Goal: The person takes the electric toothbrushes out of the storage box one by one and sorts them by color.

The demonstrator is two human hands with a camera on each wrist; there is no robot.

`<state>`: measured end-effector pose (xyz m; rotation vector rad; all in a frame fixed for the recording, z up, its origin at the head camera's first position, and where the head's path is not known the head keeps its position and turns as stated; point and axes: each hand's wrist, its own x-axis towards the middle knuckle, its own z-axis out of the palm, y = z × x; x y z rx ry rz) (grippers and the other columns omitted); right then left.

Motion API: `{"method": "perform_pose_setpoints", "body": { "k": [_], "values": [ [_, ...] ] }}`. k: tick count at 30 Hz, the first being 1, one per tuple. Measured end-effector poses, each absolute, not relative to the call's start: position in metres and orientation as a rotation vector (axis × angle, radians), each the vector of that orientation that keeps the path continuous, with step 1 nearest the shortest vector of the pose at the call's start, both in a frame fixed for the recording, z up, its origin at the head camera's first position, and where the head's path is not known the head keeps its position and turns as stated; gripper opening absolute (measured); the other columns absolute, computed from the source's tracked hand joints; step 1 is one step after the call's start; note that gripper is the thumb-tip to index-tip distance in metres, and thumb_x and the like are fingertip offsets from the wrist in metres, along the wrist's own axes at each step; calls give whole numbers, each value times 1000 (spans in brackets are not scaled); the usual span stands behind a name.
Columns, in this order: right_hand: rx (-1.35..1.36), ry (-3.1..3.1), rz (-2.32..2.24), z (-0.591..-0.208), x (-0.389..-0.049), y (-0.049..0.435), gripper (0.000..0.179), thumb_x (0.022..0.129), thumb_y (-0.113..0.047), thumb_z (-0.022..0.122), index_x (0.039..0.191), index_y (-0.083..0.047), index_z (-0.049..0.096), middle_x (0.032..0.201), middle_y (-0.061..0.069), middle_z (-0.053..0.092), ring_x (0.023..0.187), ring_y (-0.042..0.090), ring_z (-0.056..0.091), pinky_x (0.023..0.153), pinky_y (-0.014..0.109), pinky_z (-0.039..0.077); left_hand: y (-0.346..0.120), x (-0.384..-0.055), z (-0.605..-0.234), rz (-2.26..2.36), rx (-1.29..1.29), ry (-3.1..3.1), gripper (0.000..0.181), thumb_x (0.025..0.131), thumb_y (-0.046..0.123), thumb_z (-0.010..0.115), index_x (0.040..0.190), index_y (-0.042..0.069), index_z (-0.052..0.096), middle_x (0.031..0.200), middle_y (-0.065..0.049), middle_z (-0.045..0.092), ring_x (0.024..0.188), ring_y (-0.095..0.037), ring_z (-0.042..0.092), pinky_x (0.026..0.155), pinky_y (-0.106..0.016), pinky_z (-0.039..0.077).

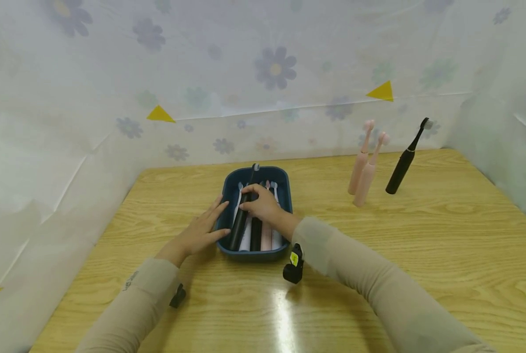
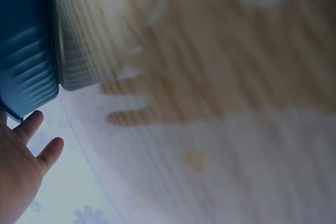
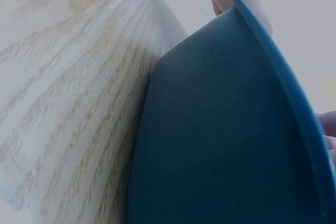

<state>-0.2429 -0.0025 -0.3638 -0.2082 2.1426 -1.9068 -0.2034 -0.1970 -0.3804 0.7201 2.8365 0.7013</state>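
A dark blue rectangular bin (image 1: 254, 256) stands on the table with several toothbrushes lying in it. Over its left side, my right hand (image 1: 266, 205) pinches a black electric toothbrush (image 1: 240, 225) between thumb and fingers. The brush slants with its head up toward the back wall and its handle base low in the bin's near left corner. My left hand (image 1: 201, 231) has its fingers spread against the bin's left rim. The left wrist view shows those fingers beside the ribbed wall of the bin (image 2: 26, 51). In the right wrist view, the bin's side (image 3: 210, 119) hides most of the right hand.
Two pink electric toothbrushes (image 1: 364, 184) stand upright at the back right, beside a black one (image 1: 401, 169) that also stands. White toothbrushes and a pink handle (image 1: 266, 238) lie in the bin. A flower-patterned sheet (image 1: 245, 63) hangs behind the wooden table (image 1: 377, 255).
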Motion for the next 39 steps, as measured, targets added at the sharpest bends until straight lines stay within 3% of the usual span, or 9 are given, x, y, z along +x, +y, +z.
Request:
{"method": "perform_pose_setpoints", "body": {
  "k": [14, 26, 34, 39],
  "values": [
    [-218, 2018, -2122, -357, -246, 6, 43, 75, 4, 62, 116, -4, 50, 119, 12, 39, 89, 29, 54, 64, 33, 49, -197, -203, -380, 709, 725, 2840, 67, 88, 38, 44, 140, 17, 9, 144, -1, -5, 126, -35, 14, 88, -64, 11],
    [-236, 2020, -2171, -353, -249, 20, 43, 74, 6, 63, 115, -4, 52, 120, 12, 38, 81, 26, 55, 63, 33, 49, -196, -204, -378, 709, 728, 2831, 67, 88, 37, 44, 140, 14, 9, 144, -4, -5, 125, -37, 14, 88, -65, 10],
    [-255, 1988, -2167, -350, -248, 27, 46, 74, 9, 61, 117, -1, 49, 119, 12, 37, 88, 25, 52, 66, 33, 49, -193, -203, -375, 724, 713, 2815, 67, 88, 37, 45, 140, 16, 9, 144, -1, -6, 126, -37, 12, 89, -64, 8],
    [-269, 1971, -2192, -344, -246, 33, 45, 74, 12, 59, 116, 1, 49, 115, 13, 38, 81, 22, 52, 64, 31, 49, -192, -203, -374, 719, 699, 2808, 68, 88, 39, 44, 140, 17, 7, 144, 1, -8, 126, -37, 12, 89, -64, 7]
  ]
}}
